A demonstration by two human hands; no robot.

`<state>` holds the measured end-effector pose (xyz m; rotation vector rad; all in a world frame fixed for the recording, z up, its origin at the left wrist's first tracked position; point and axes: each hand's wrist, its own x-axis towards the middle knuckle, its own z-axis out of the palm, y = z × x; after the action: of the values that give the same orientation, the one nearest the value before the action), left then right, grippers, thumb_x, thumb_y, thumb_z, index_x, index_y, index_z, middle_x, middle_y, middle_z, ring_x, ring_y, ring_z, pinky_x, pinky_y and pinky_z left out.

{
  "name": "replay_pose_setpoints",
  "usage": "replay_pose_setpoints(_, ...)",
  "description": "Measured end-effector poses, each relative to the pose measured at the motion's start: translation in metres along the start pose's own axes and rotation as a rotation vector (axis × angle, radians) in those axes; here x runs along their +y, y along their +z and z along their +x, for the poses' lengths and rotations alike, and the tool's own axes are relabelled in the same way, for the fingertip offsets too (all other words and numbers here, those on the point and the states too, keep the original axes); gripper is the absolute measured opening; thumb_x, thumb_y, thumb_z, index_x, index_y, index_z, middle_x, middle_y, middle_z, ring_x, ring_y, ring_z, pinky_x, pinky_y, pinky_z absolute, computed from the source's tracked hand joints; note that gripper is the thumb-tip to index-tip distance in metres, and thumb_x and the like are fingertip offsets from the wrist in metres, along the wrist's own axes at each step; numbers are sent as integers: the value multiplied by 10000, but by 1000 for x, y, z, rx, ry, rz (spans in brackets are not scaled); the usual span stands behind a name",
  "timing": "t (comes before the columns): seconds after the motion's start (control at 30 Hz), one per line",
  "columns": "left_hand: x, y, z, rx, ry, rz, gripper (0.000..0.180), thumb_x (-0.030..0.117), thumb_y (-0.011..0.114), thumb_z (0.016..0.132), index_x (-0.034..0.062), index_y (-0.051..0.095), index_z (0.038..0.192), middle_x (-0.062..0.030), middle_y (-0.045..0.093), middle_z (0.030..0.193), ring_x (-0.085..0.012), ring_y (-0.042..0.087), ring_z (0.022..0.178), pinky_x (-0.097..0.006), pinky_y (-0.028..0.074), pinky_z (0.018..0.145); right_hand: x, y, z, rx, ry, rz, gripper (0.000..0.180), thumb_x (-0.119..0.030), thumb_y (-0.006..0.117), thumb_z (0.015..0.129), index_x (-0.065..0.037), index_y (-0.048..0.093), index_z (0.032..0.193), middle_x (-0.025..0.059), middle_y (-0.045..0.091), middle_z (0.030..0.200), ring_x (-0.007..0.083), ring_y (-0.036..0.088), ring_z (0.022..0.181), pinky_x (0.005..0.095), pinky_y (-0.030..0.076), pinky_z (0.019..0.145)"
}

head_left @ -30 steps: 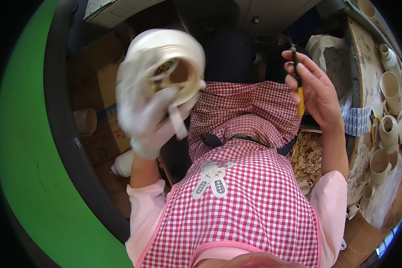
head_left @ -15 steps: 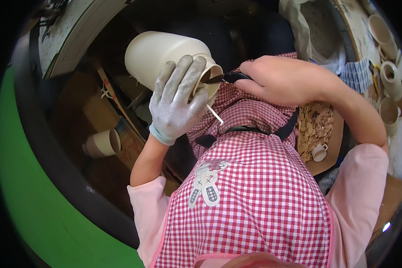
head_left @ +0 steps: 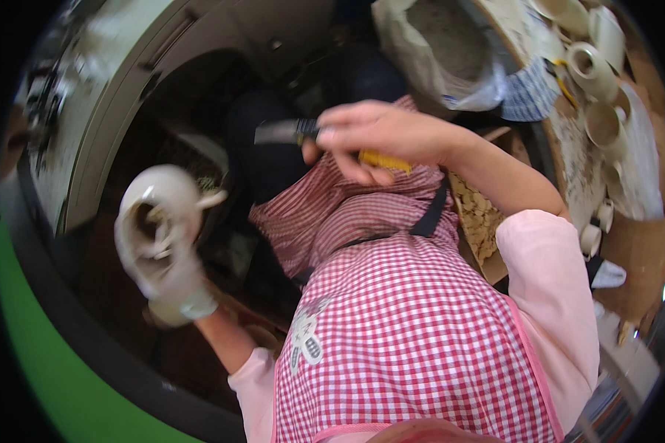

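My left hand, in a pale grey glove, is closed on a cream plastic jug at the left. Motion smears both. The jug's round opening is turned up toward me, with thin pale pieces showing in it, and a short stub juts from its right side. My right hand, bare, grips a utility knife over my lap. Its broad grey blade points left, apart from the jug, and part of its yellow and black handle shows between my fingers.
Flat cream scraps lie in a box under my right forearm. A pale plastic bag hangs at the upper right beside a blue checked cloth. Several hollow cream parts crowd the right bench. A pale cabinet stands at the left.
My left hand has carried the jug down and left, turning its opening upward. My right hand has pulled the knife away from the jug's mouth and moved left. The whole view has shifted.
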<state>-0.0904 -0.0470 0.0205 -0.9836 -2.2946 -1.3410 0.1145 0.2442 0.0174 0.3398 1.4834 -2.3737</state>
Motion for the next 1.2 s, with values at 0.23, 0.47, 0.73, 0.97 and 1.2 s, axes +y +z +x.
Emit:
replay_pose_setpoints(0.23, -17, -43, 24, 309, 154, 401, 579, 81, 834, 883, -53, 531, 1358, -156, 618, 1314, -249, 630, 1174, -366, 564, 1011, -18, -158, -133, 1502, -584, -1475, 267, -249, 593, 1051, -95, 689, 1247, 55, 668, 885, 181, 616, 725, 299, 490, 690)
replay_pose_setpoints(0.47, -21, -20, 28, 167, 205, 368, 603, 153, 831, 894, -48, 550, 1388, -177, 618, 1372, -287, 622, 1224, -385, 490, 1080, -20, -297, -190, 1532, -131, -2036, 380, -213, 591, 1001, 33, 600, 1290, 259, 648, 1125, 406, 640, 973, 478, 528, 869)
replay_pose_setpoints(0.73, 47, -1, 29, 49, -49, 303, 837, 515, 673, 944, -46, 432, 1517, -209, 572, 1440, -342, 590, 1286, -452, 490, 1060, 59, -235, -109, 1043, -239, -1358, 209, -189, 586, 1025, -113, 687, 1191, 179, 717, 1076, 339, 726, 958, 423, 571, 845)
replay_pose_setpoints(0.97, 49, 36, 44, -102, -120, -139, 1039, 496, 738, 842, -88, 280, 1569, -302, 553, 1410, -409, 596, 1255, -510, 476, 1068, 218, -485, -116, 1214, 669, -1940, 323, -176, 405, 1065, -118, 706, 1168, 113, 721, 1200, 286, 698, 1100, 453, 585, 913)
replay_pose_setpoints(1.2, 63, 32, 38, -158, -42, -328, 1177, 299, 930, 690, -58, 265, 1593, -292, 603, 1355, -343, 641, 1216, -433, 519, 1039, 128, -297, -93, 1364, 31, -1652, 143, -164, 720, 914, -43, 753, 984, 179, 739, 1077, 377, 691, 1047, 435, 545, 910)
